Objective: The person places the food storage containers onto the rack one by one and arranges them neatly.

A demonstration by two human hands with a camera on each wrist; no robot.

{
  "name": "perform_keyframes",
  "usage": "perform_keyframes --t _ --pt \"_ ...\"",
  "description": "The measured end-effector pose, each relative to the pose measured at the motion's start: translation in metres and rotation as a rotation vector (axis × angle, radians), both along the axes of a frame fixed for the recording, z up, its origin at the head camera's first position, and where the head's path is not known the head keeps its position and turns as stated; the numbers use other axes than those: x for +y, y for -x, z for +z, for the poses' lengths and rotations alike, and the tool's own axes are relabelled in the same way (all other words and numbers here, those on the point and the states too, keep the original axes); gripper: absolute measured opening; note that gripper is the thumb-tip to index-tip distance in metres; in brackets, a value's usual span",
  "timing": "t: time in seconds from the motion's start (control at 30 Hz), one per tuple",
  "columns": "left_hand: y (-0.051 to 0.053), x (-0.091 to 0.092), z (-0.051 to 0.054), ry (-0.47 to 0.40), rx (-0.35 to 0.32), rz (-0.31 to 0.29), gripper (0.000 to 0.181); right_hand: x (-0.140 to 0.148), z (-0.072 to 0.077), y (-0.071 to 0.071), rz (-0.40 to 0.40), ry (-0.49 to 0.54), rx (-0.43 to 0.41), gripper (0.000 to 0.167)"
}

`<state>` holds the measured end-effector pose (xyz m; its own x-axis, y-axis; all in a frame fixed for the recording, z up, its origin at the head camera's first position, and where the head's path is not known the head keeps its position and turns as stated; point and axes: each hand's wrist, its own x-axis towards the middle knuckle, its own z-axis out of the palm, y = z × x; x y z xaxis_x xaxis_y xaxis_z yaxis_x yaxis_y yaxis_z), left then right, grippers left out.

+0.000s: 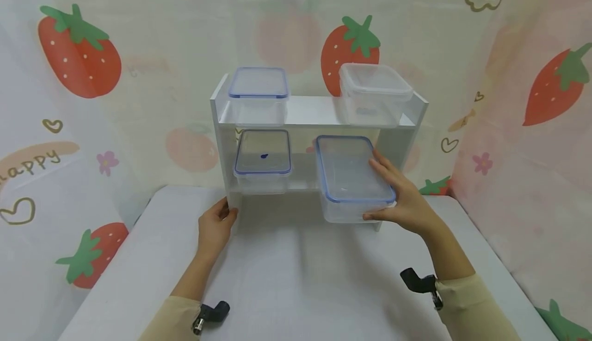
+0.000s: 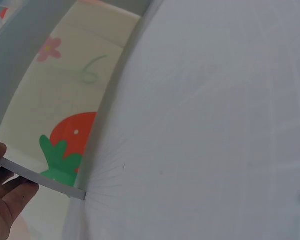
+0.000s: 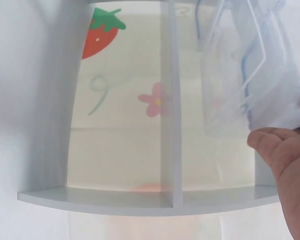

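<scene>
My left hand (image 1: 215, 227) pinches the front edge of the white shelf rack's (image 1: 310, 111) left side panel, low down. In the left wrist view, thumb and fingers (image 2: 21, 199) lie on opposite faces of that panel (image 2: 47, 184). With my right hand (image 1: 409, 203) I grip a clear lidded food container (image 1: 355, 169) with a blue-edged lid, at the right of the lower level. The thumb is at its front corner, the fingers along its right side. It juts forward of the rack; whether it touches the board is hidden.
A blue-edged container (image 1: 262, 164) sits at the lower left of the rack. Above stand another blue-edged container (image 1: 259, 97) at left and a white-lidded one (image 1: 375, 94) at right. A white-covered table (image 1: 287, 279) lies underneath, with strawberry-print cloth (image 1: 259, 27) around it.
</scene>
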<state>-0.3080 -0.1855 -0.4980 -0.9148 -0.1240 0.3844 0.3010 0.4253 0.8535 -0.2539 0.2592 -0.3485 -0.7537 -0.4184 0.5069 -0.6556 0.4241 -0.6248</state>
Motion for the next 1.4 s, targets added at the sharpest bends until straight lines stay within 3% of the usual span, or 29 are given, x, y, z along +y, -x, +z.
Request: perform_keyframes --t 0.53,1.0,1.4 --pt "0.001 0.0 0.001 -0.001 -0.015 0.008 0.043 0.005 0.014 0.029 -0.082 -0.006 -0.074 0.115" --pt "0.004 -0.001 -0.002 -0.001 -0.01 0.012 0.043 0.006 0.011 0.055 -0.15 -0.037 -0.095 0.111" --pt "0.004 0.001 -0.001 -0.002 -0.013 0.011 0.044 0.009 0.014 0.069 -0.17 -0.046 -0.14 0.11"
